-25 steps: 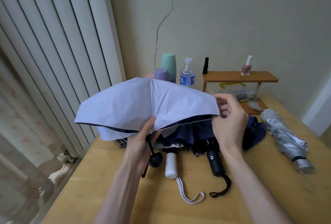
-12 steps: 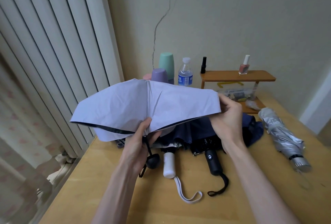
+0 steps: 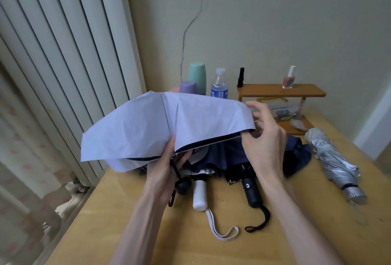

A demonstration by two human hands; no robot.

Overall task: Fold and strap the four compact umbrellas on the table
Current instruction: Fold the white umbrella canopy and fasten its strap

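Left hand [image 3: 167, 169] grips lavender umbrella [image 3: 143, 129] at hem by shaft, above table [image 3: 127, 222]; my right hand [image 3: 264, 142] half open at right rib tip, maybe pinching it; canopy light, floppy, ribs springy; I'd hold rib tips, not cloth.

Above the counter [image 3: 148, 233] hangs the held umbrella [image 3: 148, 129], the left hand [image 3: 163, 171] gripping its 6 o'clock rim and the right hand [image 3: 264, 144] at its 3 o'clock edge. Beneath lies a heap of two loose umbrellas [image 3: 224, 154], handles toward 6. A rolled umbrella [image 3: 332, 158] lies at 3 o'clock. A small shelf [image 3: 279, 91], bottle [image 3: 219, 86] and cups [image 3: 196, 76] stand at 12.
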